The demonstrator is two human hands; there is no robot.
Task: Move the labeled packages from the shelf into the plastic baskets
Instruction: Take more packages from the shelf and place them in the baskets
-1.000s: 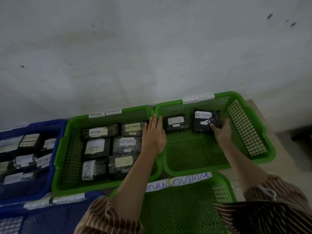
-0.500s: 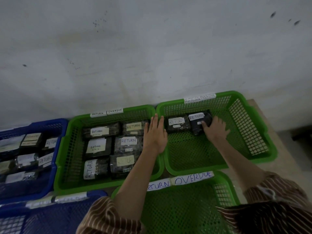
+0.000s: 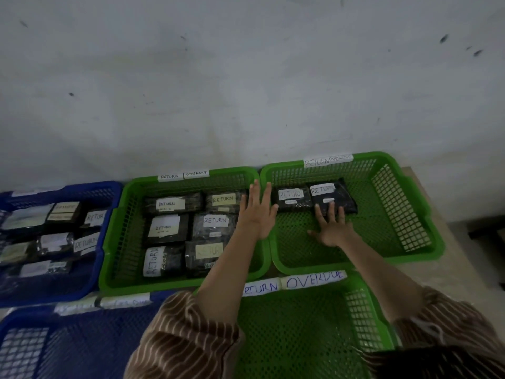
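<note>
Against the wall, far row: two green baskets are sitting side by side; right green basket (image 3: pixel 404 203) at 1 o'clock, left green basket (image 3: pixel 120 228) at 11 o'clock
Right basket contents: two dark packages are lying flat along its far wall, touching each other; right package (image 3: pixel 334 196) and left package (image 3: pixel 292 198), each bearing a white RETURN label
Right hand (image 3: pixel 332 228): is lying palm down inside the right basket; fingers (image 3: pixel 331 210) spread apart, their tips resting on the near edge of the right package, gripping nothing
Left hand (image 3: pixel 257 214): is resting flat over the rims where the two green baskets meet; fingers straight and close together, holding nothing
Left basket contents: six labelled packages (image 3: pixel 191 228) are lying in two columns
Blue basket (image 3: pixel 82 269): is sitting at 9 o'clock, holding more labelled packages
Near green basket (image 3: pixel 363 318): is sitting at 6 o'clock, tagged RETURN OVERDUE
</note>
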